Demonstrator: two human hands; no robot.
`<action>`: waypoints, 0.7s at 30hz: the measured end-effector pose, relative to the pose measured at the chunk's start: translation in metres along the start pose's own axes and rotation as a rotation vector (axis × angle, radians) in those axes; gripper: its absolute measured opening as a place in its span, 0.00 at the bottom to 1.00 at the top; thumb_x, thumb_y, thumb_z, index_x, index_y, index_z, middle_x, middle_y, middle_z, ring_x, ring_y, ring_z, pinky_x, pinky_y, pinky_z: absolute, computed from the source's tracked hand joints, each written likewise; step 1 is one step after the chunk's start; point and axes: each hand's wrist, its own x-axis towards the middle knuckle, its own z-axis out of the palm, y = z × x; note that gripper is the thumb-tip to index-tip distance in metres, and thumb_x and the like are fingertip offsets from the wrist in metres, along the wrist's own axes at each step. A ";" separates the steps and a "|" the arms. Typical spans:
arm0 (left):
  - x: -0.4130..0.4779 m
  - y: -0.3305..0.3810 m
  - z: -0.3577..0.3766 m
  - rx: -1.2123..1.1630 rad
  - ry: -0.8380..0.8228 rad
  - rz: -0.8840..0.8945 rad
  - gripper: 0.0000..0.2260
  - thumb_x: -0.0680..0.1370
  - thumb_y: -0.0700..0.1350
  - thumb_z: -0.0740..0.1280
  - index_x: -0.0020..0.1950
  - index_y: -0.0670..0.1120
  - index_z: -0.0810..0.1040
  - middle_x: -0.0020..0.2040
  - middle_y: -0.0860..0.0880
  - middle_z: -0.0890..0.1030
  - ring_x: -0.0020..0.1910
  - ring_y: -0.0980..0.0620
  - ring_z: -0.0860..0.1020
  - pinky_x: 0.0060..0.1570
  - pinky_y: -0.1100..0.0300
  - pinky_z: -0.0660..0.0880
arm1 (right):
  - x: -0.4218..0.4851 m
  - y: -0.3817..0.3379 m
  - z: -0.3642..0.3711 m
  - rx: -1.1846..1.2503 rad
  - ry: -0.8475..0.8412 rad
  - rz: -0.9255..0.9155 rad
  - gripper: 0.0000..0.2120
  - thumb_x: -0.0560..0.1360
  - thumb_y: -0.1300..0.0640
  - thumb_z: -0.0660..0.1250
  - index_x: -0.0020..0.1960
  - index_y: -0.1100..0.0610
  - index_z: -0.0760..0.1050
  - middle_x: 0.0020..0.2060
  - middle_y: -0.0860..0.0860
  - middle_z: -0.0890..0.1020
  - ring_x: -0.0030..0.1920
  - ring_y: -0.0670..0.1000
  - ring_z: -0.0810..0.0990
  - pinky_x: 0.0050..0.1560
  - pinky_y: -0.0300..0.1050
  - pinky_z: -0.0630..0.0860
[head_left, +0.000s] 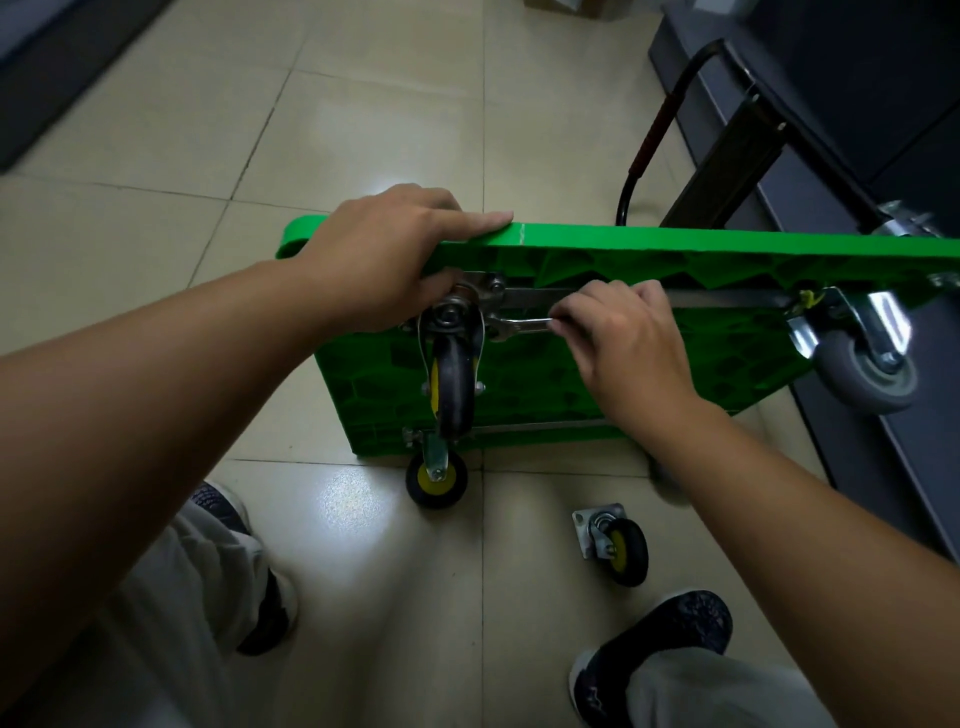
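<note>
The green cart (649, 244) stands tipped on edge on the floor (363, 130). The left hand (384, 254) grips its top rim above the wheel (453, 384). The right hand (623, 343) pinches the wrench (522, 326), head at the wheel's mounting plate. A spare wheel (618, 545) lies nearby.

The green cart (675, 244) is gripped at its upper edge by the left hand (384, 254). A wrench (522, 326) is pinched by the right hand (623, 338) against the cart's black caster (453, 379).

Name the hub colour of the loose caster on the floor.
Yellow, on the loose black-tyred caster; head view.
</note>
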 end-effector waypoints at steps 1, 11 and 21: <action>0.000 0.000 0.000 -0.001 0.001 -0.002 0.29 0.81 0.49 0.66 0.79 0.64 0.61 0.64 0.50 0.76 0.60 0.46 0.73 0.44 0.53 0.67 | 0.000 -0.002 0.003 -0.004 0.002 -0.004 0.06 0.80 0.55 0.67 0.50 0.56 0.81 0.44 0.51 0.82 0.43 0.54 0.78 0.47 0.49 0.63; -0.001 0.000 0.001 0.001 0.005 -0.008 0.29 0.81 0.48 0.66 0.79 0.63 0.61 0.64 0.49 0.76 0.60 0.46 0.73 0.44 0.52 0.67 | 0.001 -0.002 0.016 -0.033 0.115 0.032 0.08 0.80 0.52 0.69 0.50 0.56 0.82 0.44 0.52 0.83 0.45 0.56 0.80 0.52 0.51 0.67; -0.001 0.002 0.003 0.002 0.017 -0.015 0.29 0.81 0.48 0.66 0.80 0.63 0.60 0.65 0.49 0.77 0.60 0.46 0.73 0.46 0.53 0.68 | 0.012 0.008 0.016 -0.158 0.174 -0.158 0.14 0.84 0.49 0.63 0.48 0.57 0.82 0.42 0.54 0.83 0.42 0.57 0.78 0.51 0.52 0.68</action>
